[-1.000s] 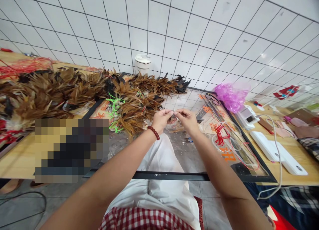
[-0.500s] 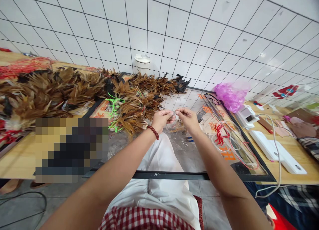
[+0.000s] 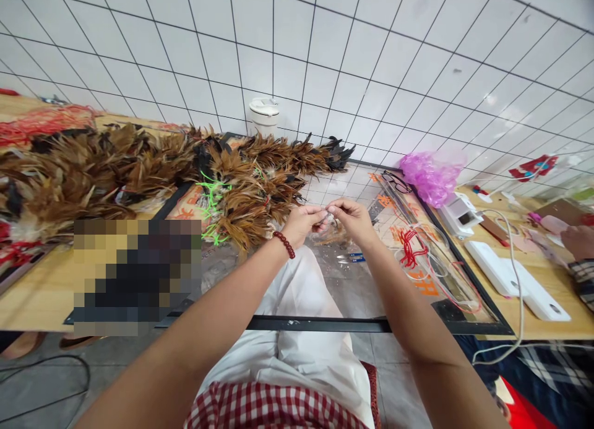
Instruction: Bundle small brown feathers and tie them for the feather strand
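Observation:
My left hand (image 3: 304,223), with a beaded bracelet (image 3: 284,244) at its wrist, is closed in a pinch above the glass tabletop (image 3: 334,184). Against its fingertips, my right hand (image 3: 353,220) pinches too. Something small and pale shows between the fingers, too tiny and covered to name. Just left of the hands lie bunches of brown feathers (image 3: 245,206), some tied with bright green string (image 3: 211,197). Below the right hand, a pair of blue-handled thread snips (image 3: 351,257) rests on the glass.
Red cords (image 3: 411,249), glasses (image 3: 396,181) and a purple plastic bag (image 3: 431,176) lie to the right, near white power strips (image 3: 517,280). A lidded cup (image 3: 264,114) stands by the tiled wall. Another person's hand (image 3: 578,240) is at the far right; more feathers (image 3: 93,175) cover the left.
My fingertips have come closer together, with the right hand shifted slightly left. More of the snips shows beside my right wrist. The other person's hand at far right has moved.

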Tool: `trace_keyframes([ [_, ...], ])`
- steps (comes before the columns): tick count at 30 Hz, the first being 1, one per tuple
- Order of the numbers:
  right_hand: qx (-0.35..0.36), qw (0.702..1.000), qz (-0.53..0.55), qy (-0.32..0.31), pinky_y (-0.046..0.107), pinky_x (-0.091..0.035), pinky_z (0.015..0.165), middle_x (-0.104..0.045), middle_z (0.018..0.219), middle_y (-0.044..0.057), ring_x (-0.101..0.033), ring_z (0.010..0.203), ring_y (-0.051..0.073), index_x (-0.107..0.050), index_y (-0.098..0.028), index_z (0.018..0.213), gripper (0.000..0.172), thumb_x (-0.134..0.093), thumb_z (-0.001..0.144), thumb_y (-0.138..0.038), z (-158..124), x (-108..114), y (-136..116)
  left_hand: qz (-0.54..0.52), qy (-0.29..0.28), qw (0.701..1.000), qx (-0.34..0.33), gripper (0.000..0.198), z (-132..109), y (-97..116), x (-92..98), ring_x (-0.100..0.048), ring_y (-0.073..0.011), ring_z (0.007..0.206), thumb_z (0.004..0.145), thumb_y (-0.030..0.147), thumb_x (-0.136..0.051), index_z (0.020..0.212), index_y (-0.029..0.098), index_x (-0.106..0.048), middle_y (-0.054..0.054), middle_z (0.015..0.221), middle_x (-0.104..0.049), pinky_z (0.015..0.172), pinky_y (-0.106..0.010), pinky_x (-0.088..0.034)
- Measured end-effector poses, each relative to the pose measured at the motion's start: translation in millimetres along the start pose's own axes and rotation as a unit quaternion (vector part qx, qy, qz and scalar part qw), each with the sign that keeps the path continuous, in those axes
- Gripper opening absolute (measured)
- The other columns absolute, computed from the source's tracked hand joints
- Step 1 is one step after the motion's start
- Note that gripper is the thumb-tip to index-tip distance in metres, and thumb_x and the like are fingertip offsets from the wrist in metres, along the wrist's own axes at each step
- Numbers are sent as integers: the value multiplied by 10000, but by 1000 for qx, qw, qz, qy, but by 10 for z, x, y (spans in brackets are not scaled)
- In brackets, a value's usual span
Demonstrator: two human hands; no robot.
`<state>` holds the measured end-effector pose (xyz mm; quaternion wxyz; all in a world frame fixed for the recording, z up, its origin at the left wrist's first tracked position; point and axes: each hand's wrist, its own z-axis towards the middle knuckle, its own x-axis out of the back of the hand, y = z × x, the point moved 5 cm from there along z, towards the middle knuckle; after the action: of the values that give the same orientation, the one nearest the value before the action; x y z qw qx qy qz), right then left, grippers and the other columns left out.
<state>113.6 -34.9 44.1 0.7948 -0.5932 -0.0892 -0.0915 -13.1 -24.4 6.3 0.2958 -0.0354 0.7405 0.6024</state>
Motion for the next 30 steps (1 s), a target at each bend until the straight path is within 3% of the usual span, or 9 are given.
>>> trace_keyframes([
  [4, -5, 1000, -22, -2, 283, -419, 683, -600, 695, 4, -519, 676, 142, -637, -206, 723, 219, -632, 750, -423, -2, 36, 4, -9, -39, 999, 18, 237, -6, -13, -31, -614, -119, 584, 717, 314, -731, 765, 87, -685, -85, 691, -665, 582, -247, -496],
  [8, 49, 995, -81, -9, 303, -420, 749, -593, 721, 18, -534, 747, 161, -648, -211, 705, 184, -624, 774, -380, 11, 41, -20, 6, -50, 998, 31, 252, -11, -30, -46, -614, -119, 577, 691, 327, -751, 762, 93, -690, -77, 687, -669, 581, -247, -498],
  [13, 65, 989, -130, 13, 289, -415, 695, -592, 750, 27, -523, 722, 152, -670, -196, 764, 165, -590, 807, -334, 28, 85, -28, 20, 20, 999, -31, 197, 4, 47, 20, -551, -86, 503, 633, 249, -780, 673, 91, -669, -26, 563, -608, 542, -225, -464],
  [15, 72, 980, -184, -40, 278, -416, 685, -597, 759, 30, -531, 711, 144, -684, -185, 768, 136, -611, 789, -298, 11, 74, -67, 2, 57, 996, -63, 187, 13, 93, 71, -553, -83, 513, 641, 245, -766, 683, 93, -665, -20, 572, -608, 550, -222, -462],
  [19, 45, 908, -312, -276, 255, -430, 693, -639, 815, 39, -576, 734, 141, -725, -181, 809, 124, -702, 694, -219, -120, -28, -59, -25, 101, 991, -85, 165, 24, 125, 142, -558, -79, 524, 670, 235, -728, 719, 95, -657, -14, 592, -609, 570, -222, -465],
  [21, 30, 879, -368, -301, 254, -431, 697, -651, 820, 44, -588, 747, 151, -732, -185, 789, 122, -696, 673, -172, -154, -6, -42, -26, 104, 991, -81, 148, 23, 118, 144, -554, -77, 521, 684, 226, -710, 719, 94, -651, -12, 589, -603, 569, -220, -463],
  [24, 20, 901, -353, -252, 257, -427, 675, -647, 746, 38, -584, 711, 151, -704, -179, 694, 87, -624, 703, -145, -121, 69, -64, -21, 98, 993, -67, 131, 17, 100, 125, -555, -77, 522, 690, 210, -701, 715, 96, -643, -12, 589, -601, 563, -215, -460],
  [27, -27, 981, -166, -101, 238, -400, 565, -601, 646, 2, -527, 573, 110, -652, -176, 731, 103, -616, 748, -270, -35, 250, -109, -18, 88, 994, -57, 131, 14, 91, 105, -552, -76, 521, 688, 207, -704, 709, 99, -632, -12, 593, -601, 554, -210, -455],
  [30, -85, 996, 1, 21, 212, -345, 479, -546, 555, -34, -452, 477, 74, -614, -174, 728, 227, -687, 689, -386, -1, 400, -82, -16, 78, 996, -46, 154, 16, 83, 91, -554, -79, 528, 684, 222, -718, 702, 103, -622, -13, 594, -598, 551, -209, -453],
])
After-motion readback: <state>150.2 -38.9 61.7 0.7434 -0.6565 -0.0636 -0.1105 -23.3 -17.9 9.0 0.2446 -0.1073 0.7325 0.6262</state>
